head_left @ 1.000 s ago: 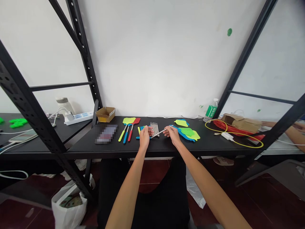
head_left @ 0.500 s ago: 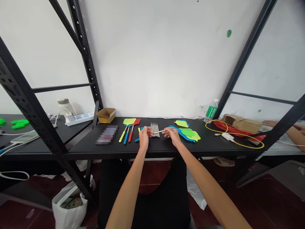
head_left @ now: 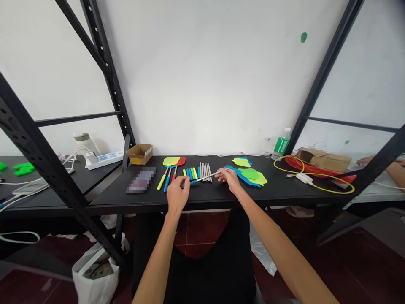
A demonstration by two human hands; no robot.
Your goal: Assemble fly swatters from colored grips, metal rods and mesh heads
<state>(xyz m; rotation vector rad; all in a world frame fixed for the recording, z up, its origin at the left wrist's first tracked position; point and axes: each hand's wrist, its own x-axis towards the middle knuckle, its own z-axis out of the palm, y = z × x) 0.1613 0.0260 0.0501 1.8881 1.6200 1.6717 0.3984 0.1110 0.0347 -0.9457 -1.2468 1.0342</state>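
Observation:
My left hand (head_left: 177,193) is closed on the blue handle (head_left: 193,182) of a telescopic metal rod (head_left: 208,176). My right hand (head_left: 228,177) pinches the rod's far tip. The rod hangs slanted just above the black table (head_left: 209,195), stretched out between both hands. Behind it lie a row of coloured handles (head_left: 190,172) and a row of bare metal rods (head_left: 205,171). Right of my right hand sits a pile of green, yellow and blue swatter heads (head_left: 249,174). Three finished swatters (head_left: 171,168) lie to the left.
A small cardboard box (head_left: 140,153) and a blurred flat object (head_left: 141,180) sit at the table's left. A green bottle (head_left: 281,144), yellow cable (head_left: 316,177) and brown package (head_left: 324,159) lie at right. Black rack posts (head_left: 44,156) flank the table. Another person's arm (head_left: 392,169) shows far right.
My left hand has pulled back left and toward me with the blue handle, drawing the rod out longer. My right hand has stayed at the rod's tip.

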